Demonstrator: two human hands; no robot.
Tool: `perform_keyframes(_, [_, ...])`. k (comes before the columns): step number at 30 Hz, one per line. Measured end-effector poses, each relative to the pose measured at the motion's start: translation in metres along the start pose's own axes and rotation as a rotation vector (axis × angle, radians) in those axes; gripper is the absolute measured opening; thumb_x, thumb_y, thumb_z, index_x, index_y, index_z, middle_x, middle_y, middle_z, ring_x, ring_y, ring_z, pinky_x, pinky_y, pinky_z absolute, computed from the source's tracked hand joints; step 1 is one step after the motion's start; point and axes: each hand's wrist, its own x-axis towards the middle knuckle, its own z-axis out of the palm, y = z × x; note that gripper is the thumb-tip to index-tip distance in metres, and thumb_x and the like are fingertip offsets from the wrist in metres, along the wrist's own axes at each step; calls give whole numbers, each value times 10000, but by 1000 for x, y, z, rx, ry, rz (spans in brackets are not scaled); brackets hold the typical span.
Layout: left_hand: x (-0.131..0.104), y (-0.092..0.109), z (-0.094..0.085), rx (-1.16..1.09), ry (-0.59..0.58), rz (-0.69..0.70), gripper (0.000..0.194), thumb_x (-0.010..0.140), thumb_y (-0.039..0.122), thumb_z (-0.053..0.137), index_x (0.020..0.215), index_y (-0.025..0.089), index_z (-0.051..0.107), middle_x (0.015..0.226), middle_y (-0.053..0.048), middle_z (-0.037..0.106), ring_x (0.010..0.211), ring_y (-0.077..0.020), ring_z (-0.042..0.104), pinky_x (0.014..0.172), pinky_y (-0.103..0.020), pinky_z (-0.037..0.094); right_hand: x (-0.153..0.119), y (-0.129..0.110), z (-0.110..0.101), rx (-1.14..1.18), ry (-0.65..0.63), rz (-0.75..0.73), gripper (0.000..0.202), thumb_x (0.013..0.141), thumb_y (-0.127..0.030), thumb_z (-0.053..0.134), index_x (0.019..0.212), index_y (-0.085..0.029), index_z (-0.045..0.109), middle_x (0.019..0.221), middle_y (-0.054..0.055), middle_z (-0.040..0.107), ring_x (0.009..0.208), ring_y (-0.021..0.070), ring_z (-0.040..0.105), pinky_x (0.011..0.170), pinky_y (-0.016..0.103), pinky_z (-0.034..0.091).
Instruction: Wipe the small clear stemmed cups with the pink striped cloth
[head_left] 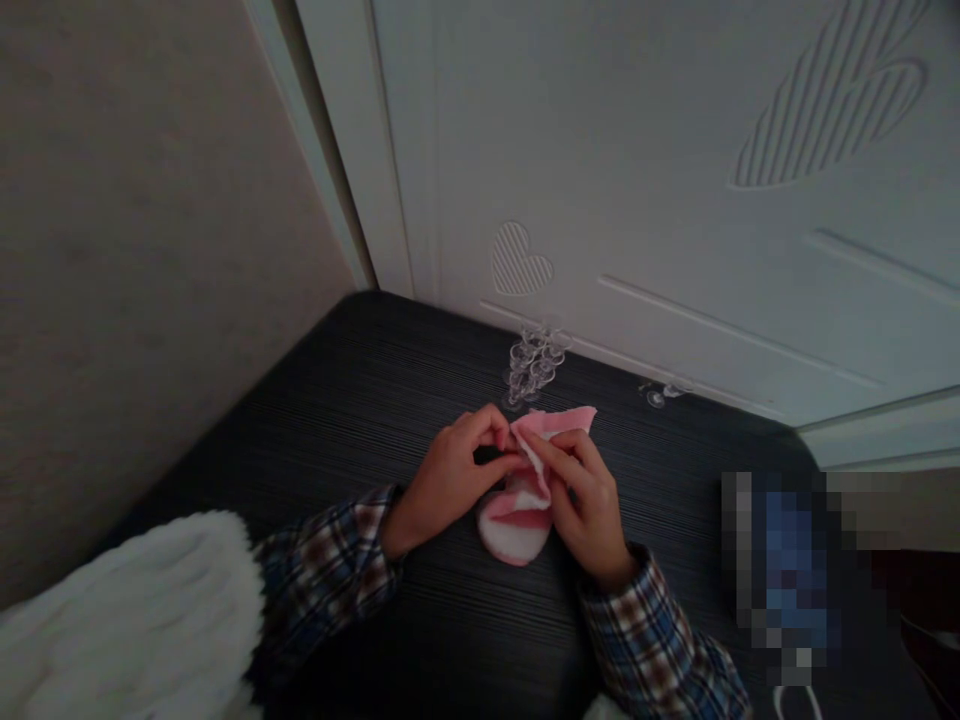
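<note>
A pink-and-white sock [516,530] is between my hands above the dark tabletop, its rounded white end hanging toward me and its pink edge at the top. My left hand [456,468] pinches at the sock's upper left edge with thumb and index finger. Anything small inside that pinch is too dim to make out. My right hand [592,500] grips the sock from the right side, fingers bent over its folded cloth. Just beyond the hands, a cluster of clear suction-cup-like pieces [531,365] stands on the table.
More clear pieces [660,396] lie at the table's back edge, to the right. The dark wood-grain table [322,400] meets a white panel with heart reliefs [517,258]. At the right is a pixelated dark and blue object [787,570]. White fluffy fabric [150,610] covers the lower left.
</note>
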Motion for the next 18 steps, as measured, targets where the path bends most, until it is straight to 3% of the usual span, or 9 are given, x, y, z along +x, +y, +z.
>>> perform_keyframes(6, [3,1,1,-120,36,19,242,696,183,606,710,203,365,743,28,571,742,-132,572,705,-266,440,-2,1,-4,-25,53,-4,418,841,-89,374,1155,-283,570,894,40,482,801,151,500,659,291,434])
perform_keyframes(13, [2,2,0,27,50,45,234,663,140,594,675,193,367,699,49,493,658,-100,472,615,-221,375,-1,0,0,-26,-25,-29,453,837,-96,386,1236,-281,495,926,47,490,863,166,496,722,318,440])
perform_keyframes(18, [2,1,3,-107,30,17,285,657,107,599,703,202,334,707,49,539,687,-107,524,659,-234,405,-2,1,-3,-36,34,-38,433,836,-86,378,1183,-284,545,906,40,491,827,155,501,686,304,438])
